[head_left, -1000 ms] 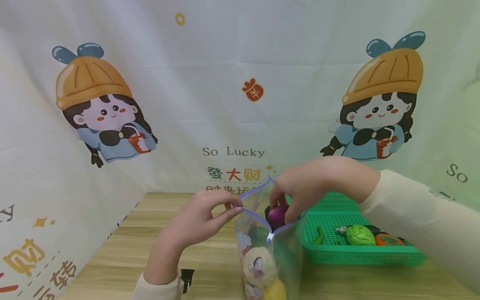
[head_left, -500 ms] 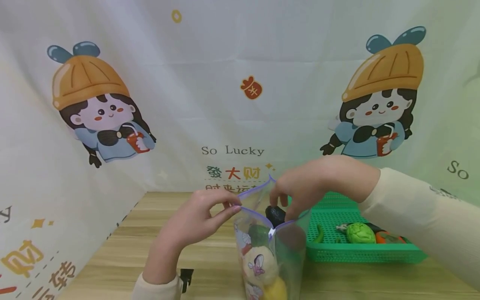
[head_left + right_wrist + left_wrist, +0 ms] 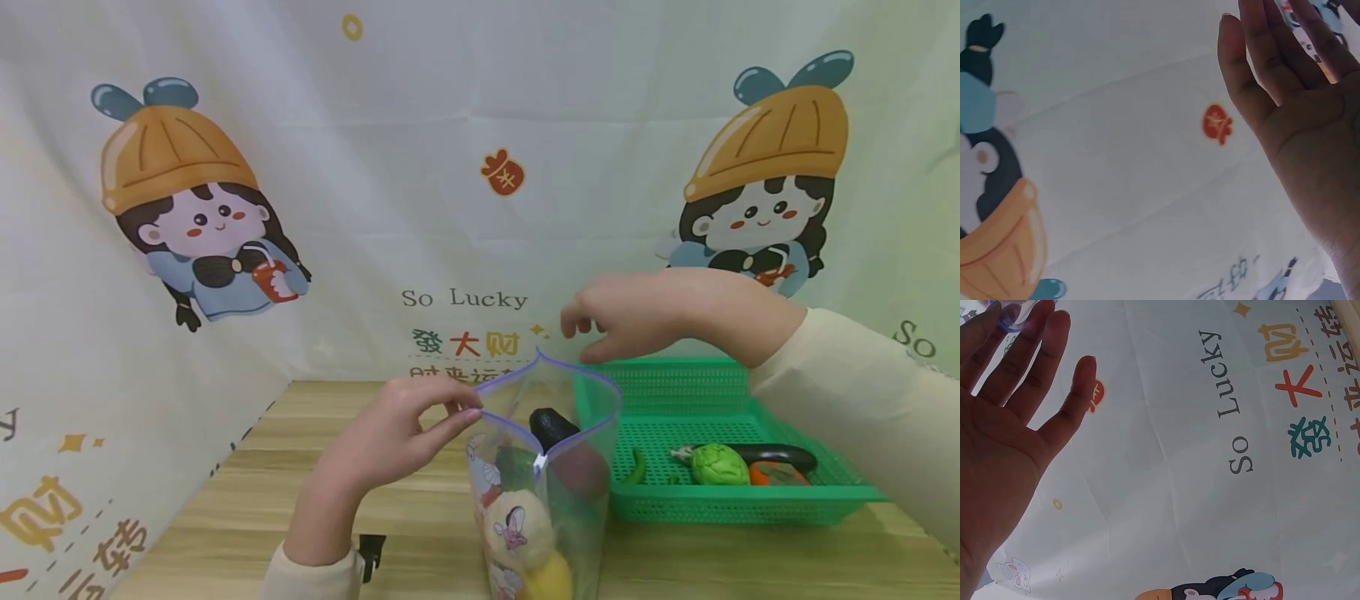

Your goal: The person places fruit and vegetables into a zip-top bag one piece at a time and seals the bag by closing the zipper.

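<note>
My left hand (image 3: 408, 425) pinches the purple-edged rim of a clear printed zip bag (image 3: 581, 521) between thumb and fingers. The bag stands with its mouth apart and its white slider (image 3: 540, 463) at the front. Inside are a dark, glossy, rounded item (image 3: 552, 427), a round purple vegetable (image 3: 583, 471) seen through the plastic, a pale round item (image 3: 517, 529) and a yellow item (image 3: 550, 577). Above the bag's right rim hovers my right hand (image 3: 637, 315), holding nothing, its fingers loosely bent. Both wrist views show the palms; the left fingertips reach the bag's edge.
Right of the bag, a green mesh basket (image 3: 738, 505) holds a green cabbage (image 3: 718, 465), an eggplant (image 3: 780, 456), an orange-red vegetable (image 3: 778, 474) and a green pepper (image 3: 637, 467). A printed cloth (image 3: 465, 208) hangs behind the wooden table (image 3: 300, 433).
My right hand let go of the purple vegetable, which dropped into the bag, and rose out to the upper right. The left hand has kept its pinch on the rim.
</note>
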`<state>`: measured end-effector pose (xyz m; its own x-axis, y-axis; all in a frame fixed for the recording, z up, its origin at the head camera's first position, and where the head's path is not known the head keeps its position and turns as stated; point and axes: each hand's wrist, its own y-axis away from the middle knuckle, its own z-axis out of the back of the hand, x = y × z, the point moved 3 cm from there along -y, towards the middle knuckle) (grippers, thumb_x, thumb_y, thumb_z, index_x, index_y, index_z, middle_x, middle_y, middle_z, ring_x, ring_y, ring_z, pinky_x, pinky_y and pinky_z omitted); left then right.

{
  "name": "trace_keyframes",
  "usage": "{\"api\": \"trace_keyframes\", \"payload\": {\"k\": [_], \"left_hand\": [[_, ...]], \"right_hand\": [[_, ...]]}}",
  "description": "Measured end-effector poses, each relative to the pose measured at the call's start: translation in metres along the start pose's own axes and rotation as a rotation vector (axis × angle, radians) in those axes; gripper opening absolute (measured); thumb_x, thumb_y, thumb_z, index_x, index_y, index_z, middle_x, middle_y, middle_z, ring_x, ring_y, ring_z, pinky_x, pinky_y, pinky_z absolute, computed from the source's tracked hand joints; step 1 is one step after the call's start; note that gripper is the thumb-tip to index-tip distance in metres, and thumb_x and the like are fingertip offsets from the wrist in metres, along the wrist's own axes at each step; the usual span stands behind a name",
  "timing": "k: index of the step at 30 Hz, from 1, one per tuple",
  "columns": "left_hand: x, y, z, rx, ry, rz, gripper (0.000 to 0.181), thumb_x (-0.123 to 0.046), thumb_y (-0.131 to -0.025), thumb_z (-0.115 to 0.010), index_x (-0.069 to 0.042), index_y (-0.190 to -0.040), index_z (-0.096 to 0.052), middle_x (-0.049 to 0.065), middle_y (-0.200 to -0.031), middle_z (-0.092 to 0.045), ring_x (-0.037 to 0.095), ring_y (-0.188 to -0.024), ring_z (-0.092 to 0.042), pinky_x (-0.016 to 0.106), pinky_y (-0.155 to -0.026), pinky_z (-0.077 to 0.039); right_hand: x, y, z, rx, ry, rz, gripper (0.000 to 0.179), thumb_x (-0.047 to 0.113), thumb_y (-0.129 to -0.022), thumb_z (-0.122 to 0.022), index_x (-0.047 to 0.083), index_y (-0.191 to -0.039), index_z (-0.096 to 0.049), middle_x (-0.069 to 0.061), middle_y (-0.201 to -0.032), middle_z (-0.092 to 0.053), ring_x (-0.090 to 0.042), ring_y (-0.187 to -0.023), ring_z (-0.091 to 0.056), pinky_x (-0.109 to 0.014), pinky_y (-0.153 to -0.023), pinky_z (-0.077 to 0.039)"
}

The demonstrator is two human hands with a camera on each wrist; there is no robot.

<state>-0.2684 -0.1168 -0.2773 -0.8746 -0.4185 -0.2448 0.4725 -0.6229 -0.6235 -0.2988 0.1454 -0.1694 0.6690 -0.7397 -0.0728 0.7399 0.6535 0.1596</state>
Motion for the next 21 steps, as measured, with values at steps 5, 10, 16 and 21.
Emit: {"api": "trace_keyframes", "payload": {"k": [5, 10, 16, 21], "left_hand": [[-0.001, 0.001, 0.001, 0.010, -0.012, 0.015, 0.010, -0.012, -0.101, -0.073, -0.015, -0.110, -0.078, -0.006, -0.099, -0.079, 0.004, -0.089, -0.069, 0.027, -0.080, -0.060], [0.001, 0.004, 0.000, 0.010, -0.010, 0.019, 0.011, -0.013, -0.102, -0.073, -0.015, -0.110, -0.078, -0.006, -0.100, -0.079, 0.004, -0.089, -0.069, 0.028, -0.082, -0.059], [0.001, 0.006, 0.000, 0.006, -0.015, 0.017, 0.011, -0.012, -0.102, -0.073, -0.015, -0.110, -0.078, -0.006, -0.100, -0.079, 0.004, -0.089, -0.069, 0.028, -0.082, -0.060], [0.001, 0.004, 0.001, 0.013, -0.020, 0.020, 0.010, -0.013, -0.102, -0.073, -0.015, -0.110, -0.079, -0.006, -0.099, -0.079, 0.005, -0.090, -0.069, 0.029, -0.083, -0.059]], "right_hand": [[-0.031, 0.000, -0.010, 0.063, 0.022, -0.055, 0.033, 0.026, -0.101, -0.073, 0.005, -0.126, -0.072, -0.012, -0.116, -0.074, -0.026, -0.105, -0.070, -0.048, -0.091, -0.060], [-0.064, -0.006, -0.040, 0.181, 0.017, -0.155, 0.035, 0.027, -0.101, -0.072, 0.003, -0.127, -0.072, -0.015, -0.124, -0.073, -0.028, -0.107, -0.072, -0.049, -0.089, -0.061], [-0.094, -0.004, -0.086, 0.240, -0.019, -0.181, 0.031, 0.025, -0.097, -0.077, 0.003, -0.119, -0.075, -0.015, -0.124, -0.074, -0.030, -0.107, -0.072, -0.048, -0.090, -0.062], [-0.109, 0.010, -0.128, 0.272, -0.080, -0.297, 0.026, 0.024, -0.089, -0.083, 0.012, -0.112, -0.076, -0.003, -0.104, -0.074, -0.023, -0.090, -0.069, -0.042, -0.076, -0.060]]}}
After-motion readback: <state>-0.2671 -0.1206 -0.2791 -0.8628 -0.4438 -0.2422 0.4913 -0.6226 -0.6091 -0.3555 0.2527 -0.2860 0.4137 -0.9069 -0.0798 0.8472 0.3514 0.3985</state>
